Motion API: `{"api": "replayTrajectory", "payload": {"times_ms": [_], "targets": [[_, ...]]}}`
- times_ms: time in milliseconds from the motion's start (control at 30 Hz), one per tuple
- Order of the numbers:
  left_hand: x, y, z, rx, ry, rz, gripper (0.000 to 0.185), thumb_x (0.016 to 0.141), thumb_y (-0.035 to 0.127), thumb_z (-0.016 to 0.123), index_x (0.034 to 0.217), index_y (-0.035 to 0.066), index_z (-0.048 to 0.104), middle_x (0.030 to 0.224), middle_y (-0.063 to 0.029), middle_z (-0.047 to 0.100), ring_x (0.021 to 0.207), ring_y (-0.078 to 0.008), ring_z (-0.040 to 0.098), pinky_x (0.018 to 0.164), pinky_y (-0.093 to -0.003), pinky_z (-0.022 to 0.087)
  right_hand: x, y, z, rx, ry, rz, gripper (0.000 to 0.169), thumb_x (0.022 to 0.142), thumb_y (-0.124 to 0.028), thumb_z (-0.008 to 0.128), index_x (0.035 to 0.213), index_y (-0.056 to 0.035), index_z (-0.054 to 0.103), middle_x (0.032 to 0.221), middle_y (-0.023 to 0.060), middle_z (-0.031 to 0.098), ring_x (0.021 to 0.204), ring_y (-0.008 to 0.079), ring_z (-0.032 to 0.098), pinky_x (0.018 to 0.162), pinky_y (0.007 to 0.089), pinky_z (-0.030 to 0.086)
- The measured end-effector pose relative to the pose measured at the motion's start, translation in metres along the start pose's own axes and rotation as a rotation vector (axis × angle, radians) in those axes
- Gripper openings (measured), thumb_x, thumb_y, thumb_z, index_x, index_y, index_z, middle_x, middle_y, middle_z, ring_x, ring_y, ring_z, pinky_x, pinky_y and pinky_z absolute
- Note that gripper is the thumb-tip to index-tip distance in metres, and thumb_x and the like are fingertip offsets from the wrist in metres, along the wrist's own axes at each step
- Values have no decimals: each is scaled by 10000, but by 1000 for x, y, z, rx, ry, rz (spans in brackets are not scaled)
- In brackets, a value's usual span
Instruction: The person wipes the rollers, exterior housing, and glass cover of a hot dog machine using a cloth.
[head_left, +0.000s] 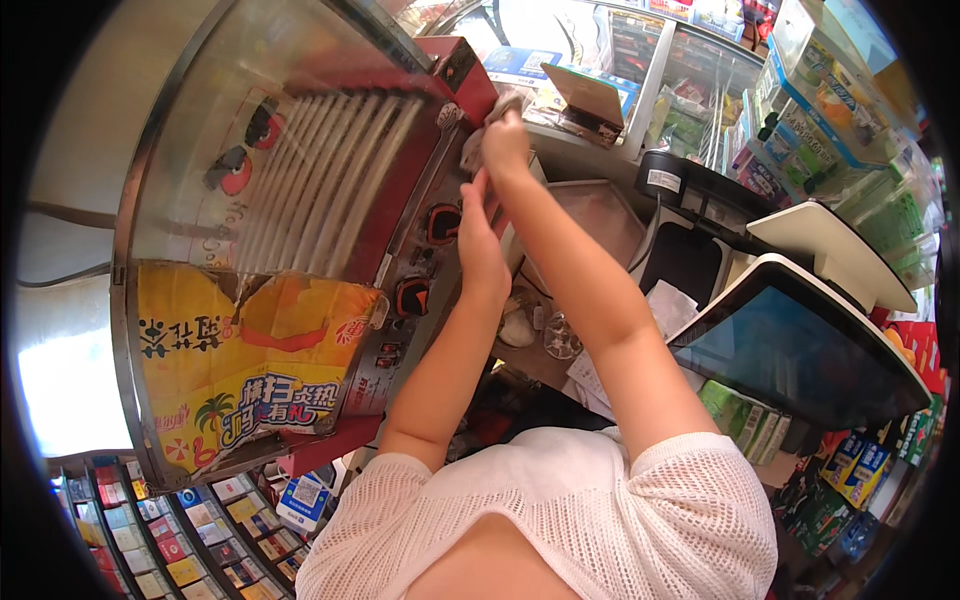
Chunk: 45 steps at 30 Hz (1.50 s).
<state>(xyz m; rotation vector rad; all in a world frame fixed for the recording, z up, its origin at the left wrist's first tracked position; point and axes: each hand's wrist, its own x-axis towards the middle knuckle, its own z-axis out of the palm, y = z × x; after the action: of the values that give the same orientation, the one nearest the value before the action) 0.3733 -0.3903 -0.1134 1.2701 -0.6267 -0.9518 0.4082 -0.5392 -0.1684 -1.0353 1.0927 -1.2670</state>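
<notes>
My right hand (508, 146) grips a crumpled greyish cloth (471, 152) at the far end of a red roller grill's (480, 94) control panel. Part of the cloth sticks out above my fingers and part hangs beside the panel. Just below it, my left hand (482, 244) is raised with its fingers pointing at my right wrist; their tips are partly hidden, so whether they hold anything is unclear. Two dark knobs with orange rims (444, 223) sit on the panel to the left. Metal rollers (322, 180) show through the grill's clear cover.
A printed yellow cardboard sheet (255, 360) covers the grill's near part. To my right stand a screen (802, 352) and a black cylindrical device (661, 176). A glass display counter (652, 82) lies ahead, with an open box (592, 101) on it. Racked small packs (180, 532) fill the lower left.
</notes>
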Motion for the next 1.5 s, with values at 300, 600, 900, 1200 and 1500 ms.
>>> {"api": "replayTrajectory", "payload": {"times_ms": [300, 600, 900, 1200, 1500], "targets": [[-21, 12, -27, -103, 104, 87, 407, 948, 375, 318, 1191, 78, 457, 1174, -13, 496, 1054, -136, 466, 886, -313, 361, -56, -50, 17, -35, 75, -458, 429, 789, -50, 388, 1186, 93, 461, 1257, 276, 433, 1164, 391, 423, 972, 405, 340], [-60, -7, -43, -63, 104, 53, 353, 953, 347, 330, 1142, 91, 480, 1213, -42, 490, 1078, -158, 470, 886, -330, 376, -71, -51, 32, -400, 133, -575, 390, 783, -49, 371, 1130, 87, 483, 1247, 292, 425, 1022, 429, 518, 862, 445, 425], [-123, 5, -83, 1, 48, -74, 328, 952, 366, 348, 1072, 103, 502, 1075, -44, 561, 1013, -167, 520, 848, -305, 390, 51, 48, -25, 18, -51, 499, 221, 802, -92, 393, 852, 57, 548, 660, 197, 598, 524, 292, 609, 414, 414, 447], [-174, -6, -123, -96, 196, -152, 348, 955, 373, 346, 1070, 81, 498, 1038, -71, 570, 984, -180, 538, 835, -300, 411, -25, -26, 18, -166, -10, -85, 525, 777, -26, 370, 1282, 97, 301, 1321, 304, 309, 1204, 431, 343, 1020, 411, 289], [-199, -17, -149, -98, 295, -188, 378, 944, 403, 368, 1081, 74, 495, 1023, -65, 559, 952, -167, 537, 827, -292, 414, -190, -69, 10, -388, -287, -471, 427, 783, -23, 398, 1197, 75, 377, 1249, 308, 388, 1145, 446, 395, 944, 454, 338]]}}
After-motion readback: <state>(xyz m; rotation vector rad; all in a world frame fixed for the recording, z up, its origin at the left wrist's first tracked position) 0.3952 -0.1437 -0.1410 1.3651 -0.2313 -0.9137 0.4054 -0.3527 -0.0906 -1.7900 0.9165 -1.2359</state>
